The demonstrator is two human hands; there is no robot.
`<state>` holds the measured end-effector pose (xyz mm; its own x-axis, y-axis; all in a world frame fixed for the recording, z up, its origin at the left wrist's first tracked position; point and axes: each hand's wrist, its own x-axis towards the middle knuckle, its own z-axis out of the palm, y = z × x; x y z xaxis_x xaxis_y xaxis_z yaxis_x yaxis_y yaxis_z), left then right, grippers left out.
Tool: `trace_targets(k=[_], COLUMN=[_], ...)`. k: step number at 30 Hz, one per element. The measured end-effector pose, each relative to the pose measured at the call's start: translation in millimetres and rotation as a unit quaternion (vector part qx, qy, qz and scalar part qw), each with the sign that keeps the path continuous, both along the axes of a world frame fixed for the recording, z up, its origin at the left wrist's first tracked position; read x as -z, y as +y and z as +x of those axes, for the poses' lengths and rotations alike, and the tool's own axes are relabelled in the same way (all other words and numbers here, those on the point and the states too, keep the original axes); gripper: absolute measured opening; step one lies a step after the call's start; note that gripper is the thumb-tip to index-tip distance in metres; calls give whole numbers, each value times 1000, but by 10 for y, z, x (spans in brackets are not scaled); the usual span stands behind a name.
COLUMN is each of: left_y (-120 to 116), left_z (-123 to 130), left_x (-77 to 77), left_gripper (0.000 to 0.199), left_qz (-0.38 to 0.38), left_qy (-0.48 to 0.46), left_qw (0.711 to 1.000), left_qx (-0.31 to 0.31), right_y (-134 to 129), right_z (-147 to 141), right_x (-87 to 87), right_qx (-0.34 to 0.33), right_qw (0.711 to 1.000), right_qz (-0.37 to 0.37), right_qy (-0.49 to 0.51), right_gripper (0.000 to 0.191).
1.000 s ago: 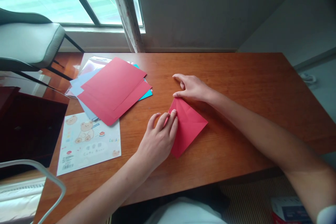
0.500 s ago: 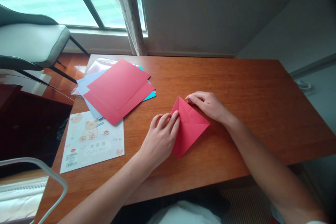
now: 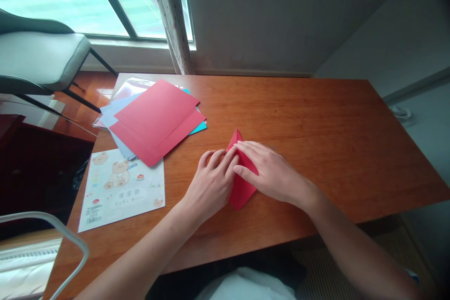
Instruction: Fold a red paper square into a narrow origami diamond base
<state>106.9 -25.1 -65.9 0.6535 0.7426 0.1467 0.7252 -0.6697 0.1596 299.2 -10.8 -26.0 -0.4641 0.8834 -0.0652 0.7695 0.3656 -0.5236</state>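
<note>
A red sheet of paper (image 3: 243, 193), folded to a narrow point at its far end, lies on the wooden table (image 3: 298, 117) beneath both hands. With bent fingers, my left hand (image 3: 215, 179) grips the sheet's left side near the middle. My right hand (image 3: 272, 168) lies over its right side, fingers stretched flat and thumb apart, the fingertips meeting those of my left hand at the centre crease. Both hands cover much of the sheet, so part of the fold is hidden.
Left of my hands is a stack of red sheets (image 3: 158, 119) over blue and white ones. A bear-printed white sheet (image 3: 121, 190) lies nearer me. A white cable or tube (image 3: 52, 221) curves past the near left corner. A chair (image 3: 42, 54) stands by the window.
My right hand has come left from beside the sheet onto it. The sheet's right corner has been folded inward, so it looks narrower. My left hand stays on the left side.
</note>
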Motion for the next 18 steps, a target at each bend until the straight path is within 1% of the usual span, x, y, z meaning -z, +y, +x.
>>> trace_targets(k=[4,6,13,18], left_y=[47,61,85,94], left_z=[8,5,-4,5], left_x=[-48,-56,-63,-67], left_gripper=[58,62,59,61], left_qz=[-38,-46,-60,-68], left_qy=[-17,-21,-18,-31], left_qw=[999,999,998,997], left_qx=[8,13,12,4], right_y=[8,20,-9,-22], right_z=[90,131,282,371], right_x=[-51,-55,0,145], right_qx=[-16,-26,-49,-71], right_qw=[999,998,998,997], right_qz=[-50,-57,-45,-9], right_qy=[-3,3,21,30], right_gripper=[65,67,58,55])
